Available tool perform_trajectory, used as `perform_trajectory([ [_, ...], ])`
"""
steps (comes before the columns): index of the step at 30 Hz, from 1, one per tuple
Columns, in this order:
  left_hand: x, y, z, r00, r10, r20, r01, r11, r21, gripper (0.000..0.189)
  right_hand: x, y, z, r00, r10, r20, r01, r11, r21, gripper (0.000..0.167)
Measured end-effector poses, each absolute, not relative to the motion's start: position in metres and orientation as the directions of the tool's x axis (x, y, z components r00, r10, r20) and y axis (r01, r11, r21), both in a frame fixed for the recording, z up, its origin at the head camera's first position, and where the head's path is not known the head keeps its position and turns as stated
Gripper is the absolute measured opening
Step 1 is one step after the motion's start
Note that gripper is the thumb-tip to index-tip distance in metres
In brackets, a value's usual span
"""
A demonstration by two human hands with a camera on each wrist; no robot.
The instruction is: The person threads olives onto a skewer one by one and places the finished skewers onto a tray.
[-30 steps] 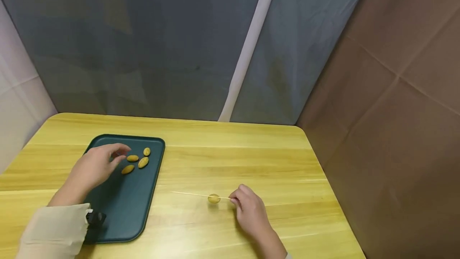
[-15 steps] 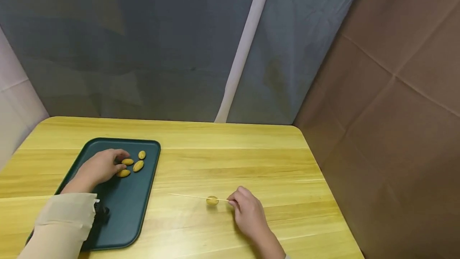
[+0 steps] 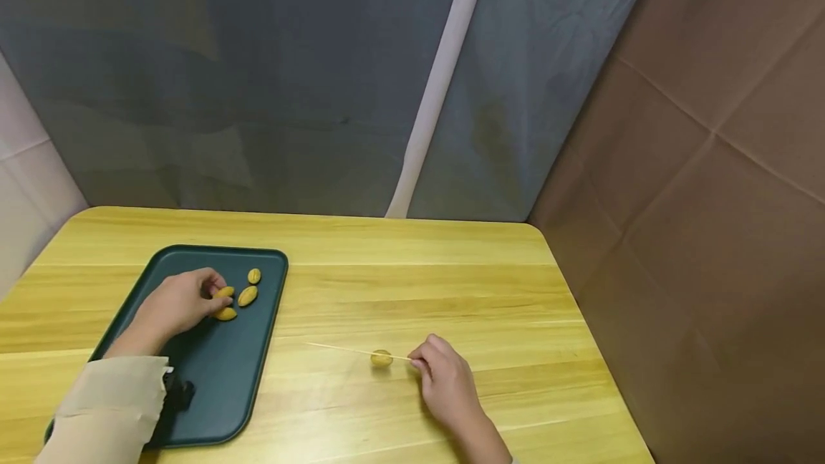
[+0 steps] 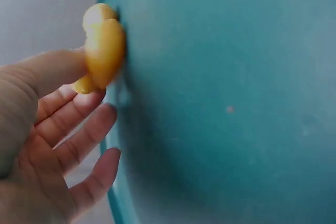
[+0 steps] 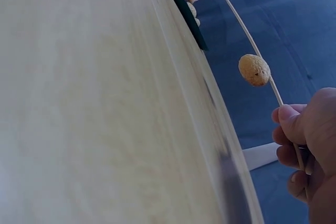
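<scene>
In the head view, my left hand [image 3: 175, 303] reaches over the dark green tray [image 3: 219, 407], thumb and index finger pinching a yellow oval fruit [image 3: 223, 292]. Close by lie another fruit [image 3: 225, 314] just below the thumb and two more to the right, one larger [image 3: 248, 296] and one smaller [image 3: 254, 276]. In the left wrist view several fruits overlap at the thumb tip. My right hand [image 3: 446, 382] grips a thin wooden skewer [image 3: 335, 346] above the table, its point toward the left. One wrinkled fruit [image 5: 254, 70] is threaded partway along it.
The tray stands on the left of a yellow wood-grain table [image 3: 412, 292]. Grey cloth [image 3: 290, 92] hangs behind the far edge, with a white strip [image 3: 441, 84] across it. Brown cloth [image 3: 722, 199] borders the right side.
My left hand has come down onto the fruits and closed finger and thumb around one. The right hand holds the skewer nearly still. The whole head view has shifted slightly.
</scene>
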State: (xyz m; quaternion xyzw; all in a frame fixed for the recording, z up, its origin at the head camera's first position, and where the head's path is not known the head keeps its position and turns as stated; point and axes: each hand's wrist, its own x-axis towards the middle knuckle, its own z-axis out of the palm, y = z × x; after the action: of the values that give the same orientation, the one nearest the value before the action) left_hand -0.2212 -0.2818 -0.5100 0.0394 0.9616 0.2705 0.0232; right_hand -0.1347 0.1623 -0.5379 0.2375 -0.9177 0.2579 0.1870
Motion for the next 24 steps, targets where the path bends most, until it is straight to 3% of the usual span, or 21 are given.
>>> perform_trajectory([
  [7,-0.211,-0.274,-0.5,-0.985,0.149,0.089,0.173,0.784,0.596,0.044,-0.134,0.163,-0.539,-0.823,-0.342,0.454,-0.529,0.752,-0.393,0.01],
  [14,-0.181,-0.232,-0.479,-0.981,0.138,0.133,0.185,0.499,0.847,0.037,-0.134,0.164,-0.535,-0.823,-0.315,0.472,-0.525,0.74,-0.421,0.012],
  [24,-0.163,-0.187,-0.488,-0.955,0.251,0.161,0.236,0.304,0.923,0.023,-0.136,0.162,-0.524,-0.787,-0.279,0.549,-0.569,0.671,-0.474,0.015],
])
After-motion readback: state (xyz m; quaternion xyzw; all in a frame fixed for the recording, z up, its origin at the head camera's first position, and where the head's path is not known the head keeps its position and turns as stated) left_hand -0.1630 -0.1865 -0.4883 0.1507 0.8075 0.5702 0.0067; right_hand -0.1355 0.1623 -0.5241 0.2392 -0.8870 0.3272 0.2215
